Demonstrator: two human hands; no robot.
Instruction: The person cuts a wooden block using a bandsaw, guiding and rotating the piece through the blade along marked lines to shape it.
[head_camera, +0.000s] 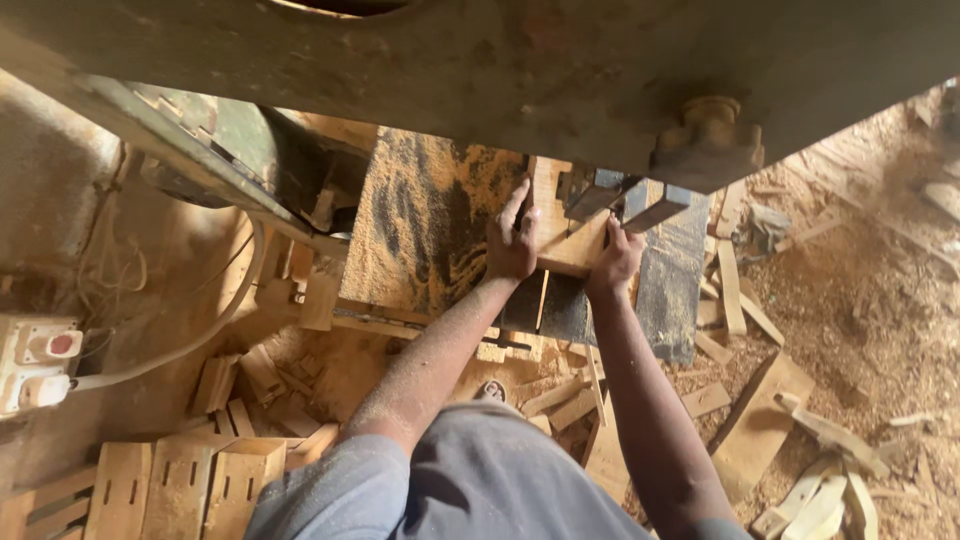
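While both hands (510, 245) (615, 262) flank it, wood block (565, 240) lies between.

Warm, dim workshop light tints everything orange-brown; the brightest daylight falls at my right, over the sawdust floor (860, 300), washing it slightly hazy. The machine housing (480, 70) overhead looms dark and soft, out of focus. My forearms cast shade below the saw table (420, 220). Edges curve with wide-angle distortion; detail is grainy throughout.
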